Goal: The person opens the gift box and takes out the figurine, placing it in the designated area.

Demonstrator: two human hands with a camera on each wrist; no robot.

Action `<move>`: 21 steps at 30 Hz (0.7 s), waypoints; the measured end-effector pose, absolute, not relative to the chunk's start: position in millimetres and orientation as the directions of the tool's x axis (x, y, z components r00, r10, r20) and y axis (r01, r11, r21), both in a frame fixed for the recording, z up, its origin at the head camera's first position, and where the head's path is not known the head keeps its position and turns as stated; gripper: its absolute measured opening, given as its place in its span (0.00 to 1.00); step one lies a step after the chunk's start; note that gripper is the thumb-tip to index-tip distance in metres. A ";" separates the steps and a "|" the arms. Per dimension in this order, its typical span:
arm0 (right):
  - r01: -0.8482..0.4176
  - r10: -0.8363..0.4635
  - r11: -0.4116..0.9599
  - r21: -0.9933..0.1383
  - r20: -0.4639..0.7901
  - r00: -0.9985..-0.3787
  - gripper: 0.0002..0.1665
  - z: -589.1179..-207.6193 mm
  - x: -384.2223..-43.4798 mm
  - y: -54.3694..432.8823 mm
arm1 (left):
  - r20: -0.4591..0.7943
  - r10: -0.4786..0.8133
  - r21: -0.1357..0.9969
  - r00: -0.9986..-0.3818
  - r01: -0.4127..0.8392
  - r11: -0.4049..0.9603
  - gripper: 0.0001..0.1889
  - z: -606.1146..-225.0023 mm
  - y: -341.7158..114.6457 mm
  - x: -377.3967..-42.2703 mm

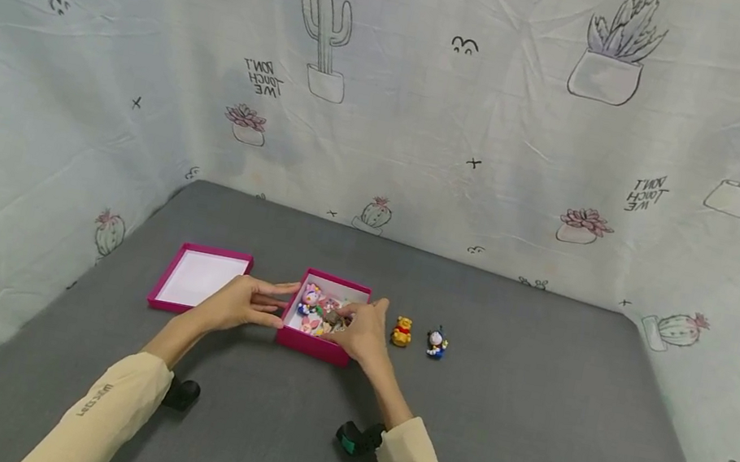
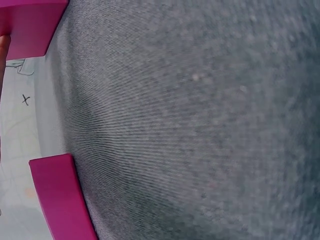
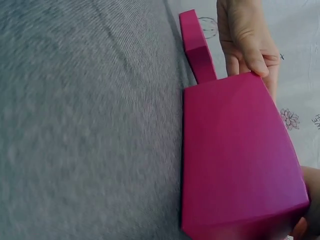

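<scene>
A magenta box with a white inside holds several small colourful figurines. My left hand rests its fairly straight fingers against the box's left wall; the right wrist view shows its thumb at a near top corner. Over the box's right wall, my right hand reaches in, bent fingers among the figurines near a greyish-brown one. Whether it pinches one is hidden. Just right of the box stand a yellow bear figurine in a red top and a blue-and-white figurine.
A magenta lid, its white inside facing up, lies left of the box on the grey cloth-covered table. A white curtain printed with cacti hangs behind and at both sides. Black wrist devices sit at both wrists.
</scene>
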State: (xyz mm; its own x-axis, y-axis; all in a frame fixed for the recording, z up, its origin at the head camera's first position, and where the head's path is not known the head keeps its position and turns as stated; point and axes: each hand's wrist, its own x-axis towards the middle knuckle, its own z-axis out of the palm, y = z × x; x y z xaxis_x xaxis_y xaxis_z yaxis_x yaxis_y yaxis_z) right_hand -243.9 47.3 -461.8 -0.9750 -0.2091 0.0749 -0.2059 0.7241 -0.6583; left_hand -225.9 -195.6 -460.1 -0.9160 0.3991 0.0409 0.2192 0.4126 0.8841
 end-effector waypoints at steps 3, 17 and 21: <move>-0.226 -0.202 0.723 -0.652 0.114 -0.973 0.23 -459.6 -243.3 50.2 | 0.042 0.392 0.885 -0.919 0.216 0.412 0.36 -460.5 -194.5 -225.6; -0.309 -0.318 0.301 -0.902 0.211 -0.924 0.25 -432.7 -251.5 78.6 | 0.060 0.402 0.889 -0.914 0.232 0.395 0.36 -462.5 -193.8 -225.8; -0.248 -0.396 0.206 -0.947 0.151 -0.906 0.26 -429.4 -254.3 87.8 | 0.054 0.393 0.898 -0.918 0.217 0.383 0.36 -461.5 -194.6 -225.4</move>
